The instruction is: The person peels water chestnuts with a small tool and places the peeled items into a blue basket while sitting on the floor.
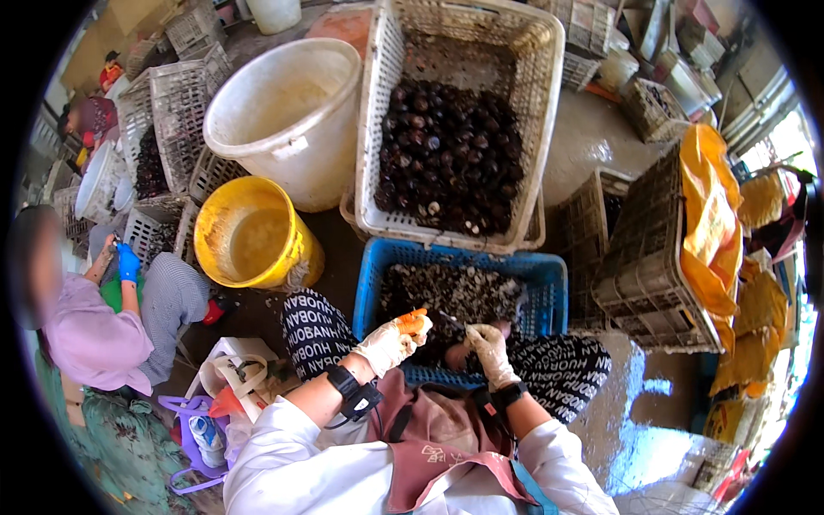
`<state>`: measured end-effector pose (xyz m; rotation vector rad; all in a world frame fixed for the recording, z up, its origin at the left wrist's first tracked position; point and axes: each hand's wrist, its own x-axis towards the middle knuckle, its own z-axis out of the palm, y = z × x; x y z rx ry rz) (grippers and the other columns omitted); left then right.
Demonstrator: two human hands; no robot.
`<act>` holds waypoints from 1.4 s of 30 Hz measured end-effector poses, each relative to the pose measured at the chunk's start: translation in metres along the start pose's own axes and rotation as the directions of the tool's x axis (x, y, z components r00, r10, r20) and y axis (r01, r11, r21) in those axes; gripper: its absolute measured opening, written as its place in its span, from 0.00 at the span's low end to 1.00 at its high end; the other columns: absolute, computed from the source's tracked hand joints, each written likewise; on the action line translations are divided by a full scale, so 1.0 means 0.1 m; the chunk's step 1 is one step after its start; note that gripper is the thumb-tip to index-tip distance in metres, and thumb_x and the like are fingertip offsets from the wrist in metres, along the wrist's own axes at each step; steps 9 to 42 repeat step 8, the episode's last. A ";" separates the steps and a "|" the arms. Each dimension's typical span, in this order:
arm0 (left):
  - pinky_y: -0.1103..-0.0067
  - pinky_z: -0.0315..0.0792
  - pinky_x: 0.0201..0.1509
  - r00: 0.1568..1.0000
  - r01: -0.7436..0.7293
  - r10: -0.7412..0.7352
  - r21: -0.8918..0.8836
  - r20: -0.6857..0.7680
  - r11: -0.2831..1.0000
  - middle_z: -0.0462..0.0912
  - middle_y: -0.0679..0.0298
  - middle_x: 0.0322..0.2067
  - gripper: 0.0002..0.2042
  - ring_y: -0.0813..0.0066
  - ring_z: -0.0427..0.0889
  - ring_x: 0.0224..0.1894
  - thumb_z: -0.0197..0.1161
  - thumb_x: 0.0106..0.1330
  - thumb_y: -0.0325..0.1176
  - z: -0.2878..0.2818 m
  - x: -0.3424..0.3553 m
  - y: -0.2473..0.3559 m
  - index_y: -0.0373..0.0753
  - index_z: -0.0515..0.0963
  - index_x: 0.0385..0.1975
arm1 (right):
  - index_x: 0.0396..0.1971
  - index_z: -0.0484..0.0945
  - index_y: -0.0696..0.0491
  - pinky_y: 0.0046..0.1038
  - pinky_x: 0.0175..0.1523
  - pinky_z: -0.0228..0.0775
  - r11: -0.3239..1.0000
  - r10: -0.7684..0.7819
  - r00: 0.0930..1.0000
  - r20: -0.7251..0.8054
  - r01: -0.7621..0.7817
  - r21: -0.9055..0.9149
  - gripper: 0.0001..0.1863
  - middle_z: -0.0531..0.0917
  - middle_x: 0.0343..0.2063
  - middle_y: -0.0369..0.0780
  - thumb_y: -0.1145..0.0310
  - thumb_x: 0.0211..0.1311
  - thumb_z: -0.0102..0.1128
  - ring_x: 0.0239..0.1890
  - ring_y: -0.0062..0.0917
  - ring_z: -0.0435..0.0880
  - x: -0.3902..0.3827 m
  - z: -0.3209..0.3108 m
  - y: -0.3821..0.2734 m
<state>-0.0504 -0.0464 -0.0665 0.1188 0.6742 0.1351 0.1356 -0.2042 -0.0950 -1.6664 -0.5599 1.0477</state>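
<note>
My left hand (393, 342), in a whitish glove with orange fingertips, is closed in front of me above the blue crate (365, 287). Whatever its fingers hold is too small to make out. To its right, my right hand (492, 352) in a pale glove is closed on a thin tool that looks like a small knife (452, 320), pointing toward the left hand. Dark and whitish scraps (455, 287) lie in the blue crate between my knees. Just beyond, a white basket (549, 94) holds many dark, round pieces that look like water chestnuts (451, 154).
A yellow bucket (296, 249) and a large white tub (322, 172) stand at the left. A co-worker in a lilac top (99, 339) sits farther left. Dirty crates (648, 257) with an orange sheet (708, 206) rise at the right. A purple basket (189, 446) lies near my left side.
</note>
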 end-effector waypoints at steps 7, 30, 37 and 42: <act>0.89 0.72 0.23 0.999 -0.024 0.035 -0.280 0.034 0.960 0.77 0.61 0.34 0.09 0.74 0.79 0.31 0.56 0.67 0.29 -0.07 0.12 1.00 0.32 0.72 0.44 | 0.23 0.78 0.56 0.17 0.30 0.62 0.980 0.140 0.989 0.046 -0.145 0.133 0.14 0.77 0.19 0.31 0.62 0.64 0.56 0.22 0.13 0.71 0.05 -0.04 0.04; 0.89 0.72 0.23 0.999 -0.024 0.036 -0.277 0.036 0.961 0.77 0.61 0.34 0.09 0.74 0.79 0.31 0.56 0.67 0.29 -0.06 0.14 1.03 0.32 0.72 0.44 | 0.24 0.78 0.56 0.17 0.30 0.62 0.982 0.135 0.990 0.043 -0.139 0.124 0.14 0.77 0.19 0.31 0.63 0.64 0.56 0.22 0.13 0.71 0.09 -0.05 0.08; 0.89 0.72 0.23 0.999 -0.024 0.036 -0.277 0.036 0.961 0.77 0.61 0.34 0.09 0.74 0.79 0.31 0.56 0.67 0.29 -0.06 0.14 1.03 0.32 0.72 0.44 | 0.24 0.78 0.56 0.17 0.30 0.62 0.982 0.135 0.990 0.043 -0.139 0.124 0.14 0.77 0.19 0.31 0.63 0.64 0.56 0.22 0.13 0.71 0.09 -0.05 0.08; 0.89 0.72 0.23 0.999 -0.024 0.036 -0.277 0.036 0.961 0.77 0.61 0.34 0.09 0.74 0.79 0.31 0.56 0.67 0.29 -0.06 0.14 1.03 0.32 0.72 0.44 | 0.24 0.78 0.56 0.17 0.30 0.62 0.982 0.135 0.990 0.043 -0.139 0.124 0.14 0.77 0.19 0.31 0.63 0.64 0.56 0.22 0.13 0.71 0.09 -0.05 0.08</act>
